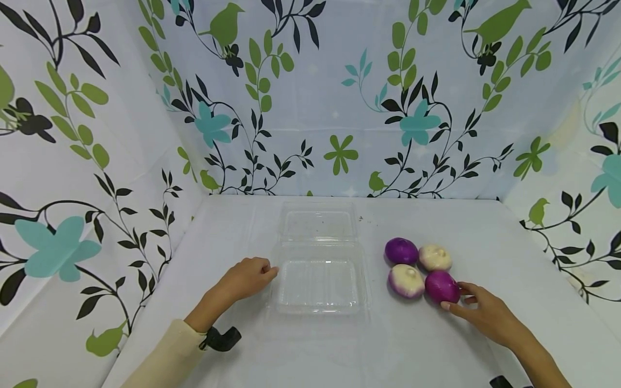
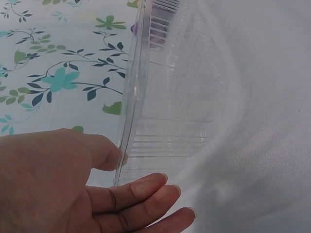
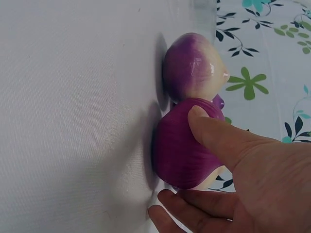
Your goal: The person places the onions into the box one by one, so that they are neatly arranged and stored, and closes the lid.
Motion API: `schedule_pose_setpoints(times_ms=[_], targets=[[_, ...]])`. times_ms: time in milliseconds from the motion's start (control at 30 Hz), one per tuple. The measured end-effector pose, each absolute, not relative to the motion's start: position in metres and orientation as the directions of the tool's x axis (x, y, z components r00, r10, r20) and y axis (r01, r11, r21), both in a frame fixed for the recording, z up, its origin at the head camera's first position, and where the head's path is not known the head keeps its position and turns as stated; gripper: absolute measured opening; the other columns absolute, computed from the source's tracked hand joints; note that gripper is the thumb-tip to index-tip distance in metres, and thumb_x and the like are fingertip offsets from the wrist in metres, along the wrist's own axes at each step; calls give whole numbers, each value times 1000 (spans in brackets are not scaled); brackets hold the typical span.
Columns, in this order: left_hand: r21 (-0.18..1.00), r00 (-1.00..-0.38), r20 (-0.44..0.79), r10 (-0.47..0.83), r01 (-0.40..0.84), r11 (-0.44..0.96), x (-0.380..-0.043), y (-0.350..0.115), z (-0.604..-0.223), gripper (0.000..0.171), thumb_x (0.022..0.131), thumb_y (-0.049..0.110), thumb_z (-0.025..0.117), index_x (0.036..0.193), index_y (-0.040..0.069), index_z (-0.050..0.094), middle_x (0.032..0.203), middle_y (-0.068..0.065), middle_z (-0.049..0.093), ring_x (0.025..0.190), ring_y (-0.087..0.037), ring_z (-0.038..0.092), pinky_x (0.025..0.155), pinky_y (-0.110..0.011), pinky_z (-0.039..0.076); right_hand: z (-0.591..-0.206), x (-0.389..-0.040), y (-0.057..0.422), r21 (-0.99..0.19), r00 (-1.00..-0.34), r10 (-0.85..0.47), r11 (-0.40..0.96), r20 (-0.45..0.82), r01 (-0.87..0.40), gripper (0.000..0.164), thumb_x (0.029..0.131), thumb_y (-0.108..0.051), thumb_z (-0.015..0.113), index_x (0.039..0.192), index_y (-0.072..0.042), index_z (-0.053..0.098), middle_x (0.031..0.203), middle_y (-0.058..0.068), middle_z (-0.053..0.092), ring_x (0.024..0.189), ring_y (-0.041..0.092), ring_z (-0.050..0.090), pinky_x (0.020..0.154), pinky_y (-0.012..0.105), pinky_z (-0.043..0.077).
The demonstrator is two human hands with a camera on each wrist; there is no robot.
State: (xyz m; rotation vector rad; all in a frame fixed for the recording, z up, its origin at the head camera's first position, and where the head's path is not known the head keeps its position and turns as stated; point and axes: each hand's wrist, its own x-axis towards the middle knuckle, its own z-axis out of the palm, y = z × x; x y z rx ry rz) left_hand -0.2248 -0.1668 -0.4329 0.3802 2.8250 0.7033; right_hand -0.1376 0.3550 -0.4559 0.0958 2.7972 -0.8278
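My right hand (image 1: 490,318) holds a red onion (image 1: 442,286) between thumb and fingers at its near right side. In the right wrist view the thumb (image 3: 214,131) lies on the onion's ridged purple skin, and the other fingers are at its underside. Touching or close by are another red onion (image 1: 401,251) and two purple-and-white turnips (image 1: 406,281), one partly hidden. My left hand (image 1: 246,279) grips the left edge of a clear plastic container (image 1: 317,285). Its thumb is at the rim in the left wrist view, with fingers along the outer wall.
The container's lid (image 1: 317,223) lies folded back on the white table (image 1: 524,242). A few dark specks (image 1: 361,219) dot the table beyond the vegetables. Leaf-and-bird patterned cloth (image 1: 339,97) hangs behind and at both sides.
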Motion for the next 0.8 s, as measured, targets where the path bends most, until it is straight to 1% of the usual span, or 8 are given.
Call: schedule_pose_setpoints(times_ms=[167, 367, 600, 800], targets=[[484, -945, -137, 297, 197, 853, -225, -166, -433, 34, 106, 30, 59, 79, 11, 60, 69, 0, 50, 63, -16, 47, 58, -32, 37, -456, -136, 355, -538, -975, -1, 834, -223, 122, 94, 97, -59, 69, 150, 13, 41, 143, 34, 56, 125, 50, 58, 90, 60, 56], [485, -944, -149, 293, 188, 854, -224, -166, -432, 33, 107, 30, 59, 80, 11, 60, 69, -1, 50, 64, -16, 48, 59, -32, 38, -457, -136, 355, -548, -979, -6, 829, -206, 110, 94, 97, -58, 70, 150, 13, 41, 145, 34, 55, 126, 51, 58, 91, 61, 55], [497, -945, -145, 293, 186, 847, -223, -165, -430, 34, 107, 30, 59, 78, 11, 58, 68, 0, 48, 63, -16, 46, 59, -32, 36, -457, -136, 356, -555, -980, -17, 826, -196, 97, 93, 97, -55, 71, 151, 14, 40, 144, 34, 56, 127, 51, 58, 93, 64, 53], [504, -945, -144, 293, 185, 844, -223, -166, -431, 35, 107, 29, 58, 77, 11, 57, 67, 1, 47, 63, -15, 45, 59, -31, 36, -459, -136, 357, -566, -981, -15, 818, -195, 100, 92, 97, -56, 70, 151, 13, 41, 143, 33, 57, 127, 50, 57, 92, 62, 55]])
